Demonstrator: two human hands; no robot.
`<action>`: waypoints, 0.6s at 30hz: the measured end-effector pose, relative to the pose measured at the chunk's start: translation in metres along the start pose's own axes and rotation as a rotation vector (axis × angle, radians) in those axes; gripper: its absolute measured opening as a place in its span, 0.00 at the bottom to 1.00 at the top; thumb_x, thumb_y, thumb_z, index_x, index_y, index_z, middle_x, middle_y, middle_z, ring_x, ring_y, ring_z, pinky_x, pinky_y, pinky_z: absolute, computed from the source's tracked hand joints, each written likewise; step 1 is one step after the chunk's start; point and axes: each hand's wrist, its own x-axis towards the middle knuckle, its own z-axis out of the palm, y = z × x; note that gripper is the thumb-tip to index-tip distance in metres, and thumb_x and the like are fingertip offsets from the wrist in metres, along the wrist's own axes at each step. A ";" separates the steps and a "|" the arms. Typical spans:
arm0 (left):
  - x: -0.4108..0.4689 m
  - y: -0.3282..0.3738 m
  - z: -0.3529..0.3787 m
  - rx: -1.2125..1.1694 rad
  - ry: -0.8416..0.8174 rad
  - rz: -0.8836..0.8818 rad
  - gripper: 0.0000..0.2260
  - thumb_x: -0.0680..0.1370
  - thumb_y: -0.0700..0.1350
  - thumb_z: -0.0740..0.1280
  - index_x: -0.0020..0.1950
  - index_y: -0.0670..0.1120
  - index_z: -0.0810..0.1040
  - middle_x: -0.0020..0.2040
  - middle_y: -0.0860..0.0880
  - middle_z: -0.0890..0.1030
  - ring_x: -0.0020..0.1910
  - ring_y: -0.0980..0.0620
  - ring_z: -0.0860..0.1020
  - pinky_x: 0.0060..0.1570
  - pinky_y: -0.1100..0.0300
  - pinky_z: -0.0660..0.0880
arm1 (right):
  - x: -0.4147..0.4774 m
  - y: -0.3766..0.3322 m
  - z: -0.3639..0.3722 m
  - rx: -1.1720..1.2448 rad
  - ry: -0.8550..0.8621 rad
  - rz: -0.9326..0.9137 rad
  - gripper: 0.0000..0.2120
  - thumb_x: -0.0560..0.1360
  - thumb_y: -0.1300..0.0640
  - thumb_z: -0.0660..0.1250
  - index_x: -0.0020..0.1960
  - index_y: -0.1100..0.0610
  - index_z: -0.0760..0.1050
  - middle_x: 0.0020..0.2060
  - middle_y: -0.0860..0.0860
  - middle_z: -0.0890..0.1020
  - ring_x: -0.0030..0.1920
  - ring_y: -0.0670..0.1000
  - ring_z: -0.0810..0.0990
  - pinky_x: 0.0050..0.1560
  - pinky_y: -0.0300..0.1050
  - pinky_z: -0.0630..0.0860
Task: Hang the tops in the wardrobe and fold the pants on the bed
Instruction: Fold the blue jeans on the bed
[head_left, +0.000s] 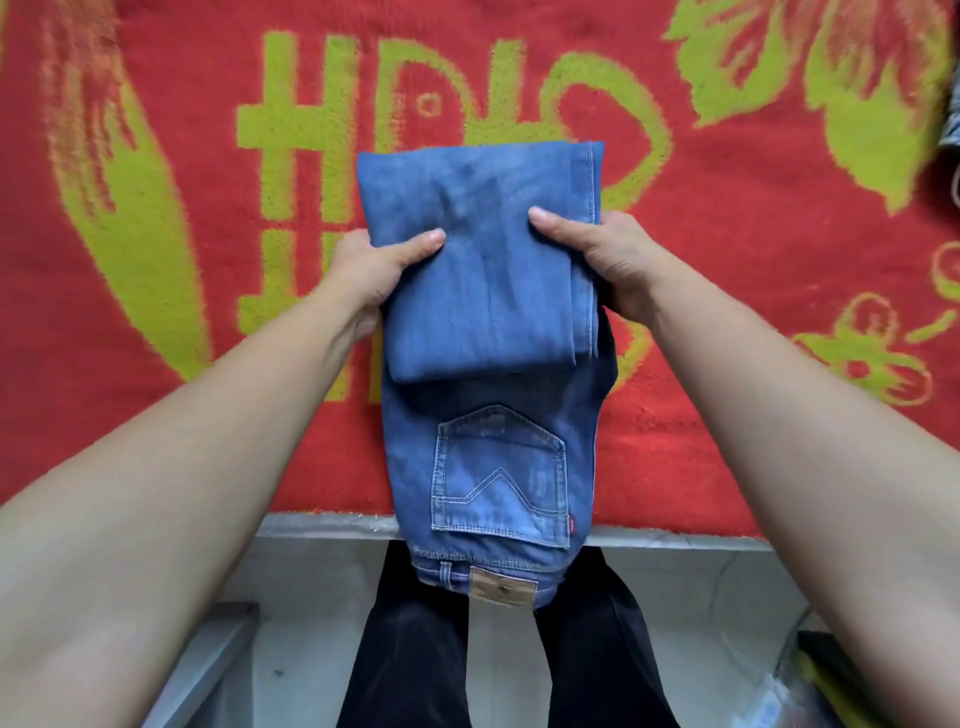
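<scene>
The blue jeans (493, 291) lay on the bed (675, 538) between the two hands. Their leg part was folded back over the seat, so the back pocket (501, 478) and the brown waist patch (503, 585) showed nearer the person than either hand. The waistband hung just past the bed's near edge.

We saw the left hand (374, 270) gripping the folded layer at its left side, thumb laid on top and fingers tucked beneath. The right hand (597, 260) gripped the right side likewise, thumb flat on the denim, fingers hidden under. Both forearms reached forward, bare and nearly straight.

Under and all round the hands spread a red blanket (156, 415) with yellow-green patterns, giving open room to the left, to the right and beyond the hands. Far right of the right hand, at the frame's edge, we made out a grey cloth thing (953, 119), too cut off to name.

Behind the hands, past the bed's edge, were a pale floor (311, 649) and the person's legs in dark trousers (410, 649). A grey metal piece (208, 660) lay below the left forearm and a blurred bag (821, 680) below the right.
</scene>
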 end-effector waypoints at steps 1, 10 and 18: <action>0.002 0.011 -0.001 -0.031 -0.018 0.029 0.17 0.70 0.40 0.77 0.58 0.38 0.81 0.52 0.44 0.85 0.49 0.48 0.84 0.47 0.54 0.81 | 0.002 -0.010 -0.002 0.003 -0.009 -0.040 0.17 0.73 0.56 0.74 0.59 0.62 0.80 0.53 0.56 0.85 0.54 0.55 0.85 0.55 0.50 0.81; 0.040 0.071 0.014 0.173 0.014 0.137 0.24 0.68 0.33 0.75 0.64 0.39 0.76 0.55 0.45 0.84 0.47 0.51 0.84 0.35 0.63 0.78 | 0.038 -0.061 -0.024 -0.246 0.185 -0.164 0.22 0.66 0.68 0.78 0.58 0.58 0.78 0.51 0.52 0.85 0.51 0.50 0.85 0.53 0.46 0.81; -0.009 0.053 -0.009 0.237 -0.038 0.197 0.23 0.63 0.32 0.79 0.56 0.43 0.80 0.54 0.49 0.83 0.51 0.54 0.82 0.49 0.60 0.79 | -0.011 -0.039 -0.018 -0.451 0.319 -0.320 0.20 0.62 0.64 0.81 0.53 0.61 0.82 0.47 0.51 0.85 0.43 0.42 0.82 0.48 0.46 0.82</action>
